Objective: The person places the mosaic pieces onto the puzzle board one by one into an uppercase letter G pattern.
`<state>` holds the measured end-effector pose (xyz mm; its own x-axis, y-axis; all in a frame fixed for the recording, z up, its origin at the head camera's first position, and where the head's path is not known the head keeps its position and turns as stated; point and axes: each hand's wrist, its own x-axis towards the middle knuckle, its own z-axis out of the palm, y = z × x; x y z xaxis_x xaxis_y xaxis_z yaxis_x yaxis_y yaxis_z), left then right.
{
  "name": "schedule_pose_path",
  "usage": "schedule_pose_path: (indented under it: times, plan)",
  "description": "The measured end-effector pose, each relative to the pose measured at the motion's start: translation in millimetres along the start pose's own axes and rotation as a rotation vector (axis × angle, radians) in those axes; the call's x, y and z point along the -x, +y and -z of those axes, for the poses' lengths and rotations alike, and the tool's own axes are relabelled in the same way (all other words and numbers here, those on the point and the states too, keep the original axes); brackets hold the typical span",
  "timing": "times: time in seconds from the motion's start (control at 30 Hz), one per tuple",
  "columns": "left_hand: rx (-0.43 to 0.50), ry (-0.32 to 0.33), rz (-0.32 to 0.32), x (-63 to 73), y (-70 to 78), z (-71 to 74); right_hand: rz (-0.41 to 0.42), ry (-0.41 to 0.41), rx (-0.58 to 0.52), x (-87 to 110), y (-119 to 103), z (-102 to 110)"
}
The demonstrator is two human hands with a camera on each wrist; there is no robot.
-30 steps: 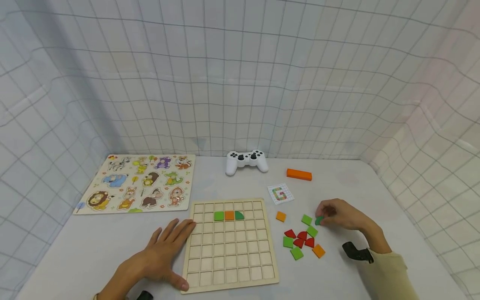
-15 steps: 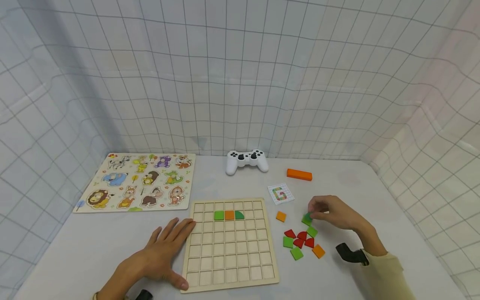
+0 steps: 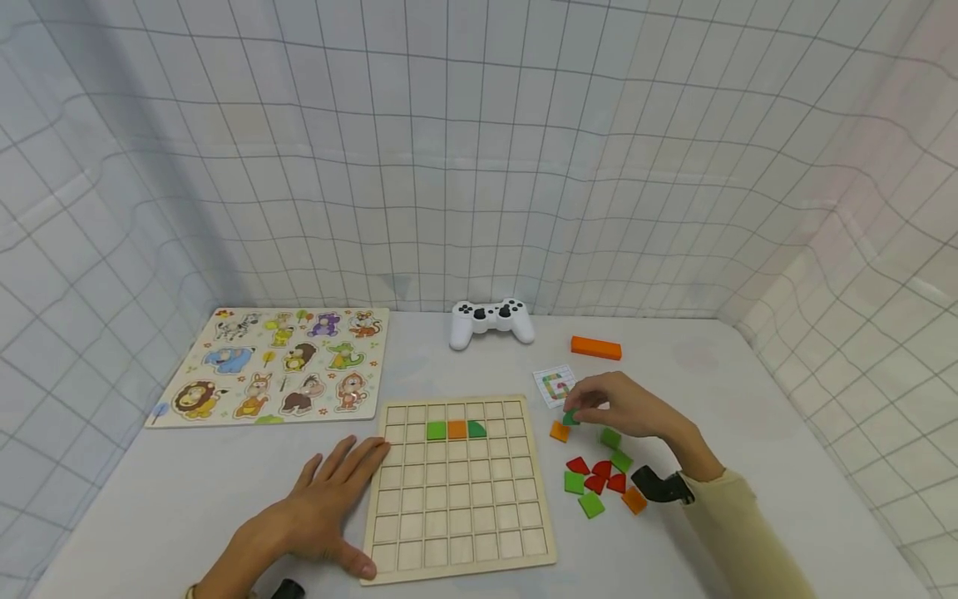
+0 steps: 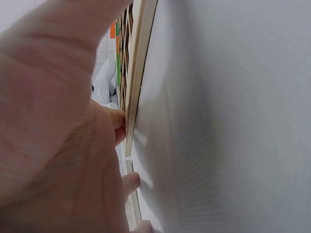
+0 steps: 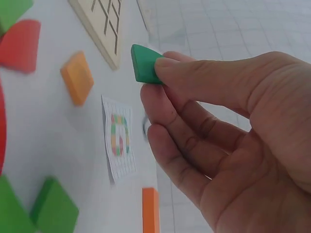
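My right hand [image 3: 632, 408] pinches a dark green quarter-circle tile [image 5: 146, 64] between thumb and fingers, above the table near an orange square tile [image 3: 559, 431] and the pattern card [image 3: 554, 385]. The wooden grid board [image 3: 460, 522] lies in front of me. In one of its upper rows sit a light green square [image 3: 437, 431], an orange square [image 3: 456, 430] and a dark green quarter-circle [image 3: 476, 429], side by side. My left hand [image 3: 318, 512] rests at the board's left edge with fingers spread; in the left wrist view its fingers touch the board's rim [image 4: 139, 73].
Loose light green squares [image 3: 591, 505], red quarter-circles [image 3: 602, 469] and an orange square [image 3: 634, 499] lie right of the board. Farther back are a white game controller [image 3: 491, 323], an orange block [image 3: 595, 348] and an animal puzzle board [image 3: 273, 366].
My right hand has moved left from beyond the loose tiles, carrying the dark green quarter-circle tile past the light green squares towards the board. The left hand has stayed in place.
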<state>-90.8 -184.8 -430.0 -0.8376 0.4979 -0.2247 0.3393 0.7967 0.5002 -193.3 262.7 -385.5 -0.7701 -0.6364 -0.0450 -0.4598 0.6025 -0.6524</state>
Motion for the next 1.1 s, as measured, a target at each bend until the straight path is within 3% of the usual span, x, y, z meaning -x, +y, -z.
schedule_pose_path:
  times: [0.2, 0.33, 0.6, 0.93, 1.1]
  plan:
    - [-0.007, 0.004, -0.015, -0.1, -0.8, -0.3, 0.109, -0.036, -0.006, -30.9, -14, -11]
    - [0.001, 0.011, -0.03, -1.1, -2.2, -1.3, 0.136, -0.06, 0.014, -53.6, -29, -19]
    - [0.038, -0.01, 0.028, -3.7, -9.1, -7.8, 0.199, -0.144, 0.027, -92.9, -52, -41]
    - [0.042, -0.028, 0.049, -7.2, -16.6, -13.5, 0.272, -0.186, 0.04, -121.5, -78, -62]
    - [0.047, -0.036, 0.047, -8.1, -21.0, -14.0, 0.245, -0.192, 0.061, -136.3, -90, -73]
